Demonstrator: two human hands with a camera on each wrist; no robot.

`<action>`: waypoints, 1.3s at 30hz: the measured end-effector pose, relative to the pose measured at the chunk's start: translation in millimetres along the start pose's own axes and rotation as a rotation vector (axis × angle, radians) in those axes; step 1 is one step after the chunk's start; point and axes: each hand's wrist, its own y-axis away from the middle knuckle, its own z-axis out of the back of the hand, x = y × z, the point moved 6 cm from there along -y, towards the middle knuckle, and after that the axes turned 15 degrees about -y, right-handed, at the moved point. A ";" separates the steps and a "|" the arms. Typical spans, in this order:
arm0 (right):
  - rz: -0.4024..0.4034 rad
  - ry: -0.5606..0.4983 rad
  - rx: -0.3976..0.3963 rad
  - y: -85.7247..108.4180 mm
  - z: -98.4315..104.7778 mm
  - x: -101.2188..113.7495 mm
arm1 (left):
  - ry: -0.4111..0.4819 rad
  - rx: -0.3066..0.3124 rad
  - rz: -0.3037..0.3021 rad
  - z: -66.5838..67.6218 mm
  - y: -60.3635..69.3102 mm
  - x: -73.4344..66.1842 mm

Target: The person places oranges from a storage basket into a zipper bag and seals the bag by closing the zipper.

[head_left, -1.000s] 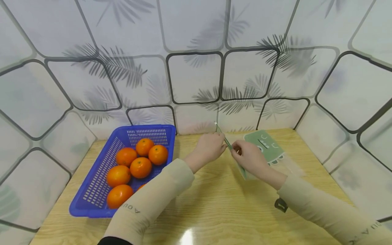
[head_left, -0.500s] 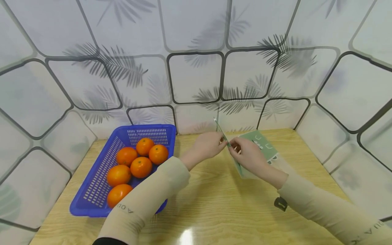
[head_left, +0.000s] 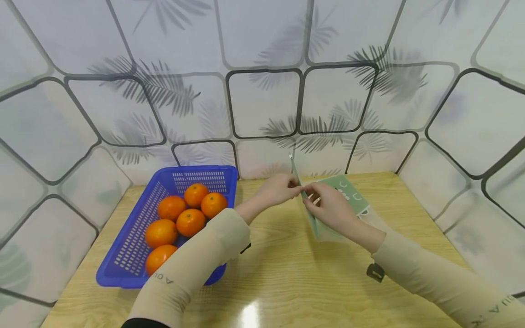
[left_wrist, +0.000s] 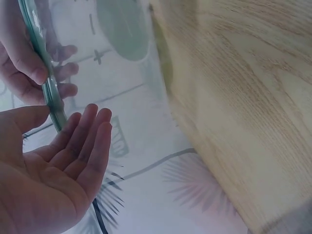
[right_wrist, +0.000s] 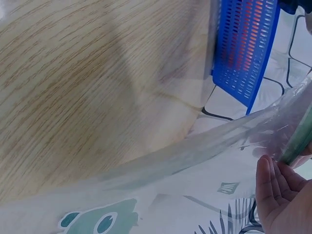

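Note:
A clear zip bag (head_left: 348, 193) with a green cartoon print hangs from both hands above the table, its green zip edge (left_wrist: 41, 63) slanting between them. My left hand (head_left: 276, 190) pinches that edge between thumb and index finger; its other fingers extend behind it in the left wrist view. Just to the right, my right hand (head_left: 331, 205) pinches the same strip with thumb and fingertips. In the right wrist view, the right hand (right_wrist: 285, 195) sits at the strip, while the transparent film (right_wrist: 204, 161) stretches away to the left. I see nothing inside the bag.
A blue plastic basket (head_left: 123, 273) holding several oranges (head_left: 190, 222) stands at the left of the wooden table (head_left: 295, 282). The left forearm passes over its right front edge. Patterned panels (head_left: 262, 105) close off the back and sides.
The zip edge has tilted more upright and its top end has risen slightly. The bag has shifted a little left. My left hand's fingers have loosened from a tighter curl.

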 end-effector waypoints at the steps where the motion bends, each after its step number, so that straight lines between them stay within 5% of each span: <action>1: 0.003 -0.004 0.002 -0.2 -0.3 0.7 | 0.029 0.010 0.000 -0.2 0.3 0.7; 11: 0.014 -0.049 0.010 -2.7 -3.2 3.8 | 0.404 0.079 0.060 -5.4 2.4 9.1; 27: -0.003 -0.102 0.017 -9.5 -6.6 6.7 | 0.603 0.036 0.159 -4.6 10.6 18.2; 32: -0.001 -0.107 0.017 -9.6 -6.3 6.7 | 0.592 0.041 0.145 -3.5 12.3 21.9; 39: 0.002 -0.089 0.001 -9.0 -5.5 7.6 | 0.327 0.001 0.065 3.4 16.0 24.6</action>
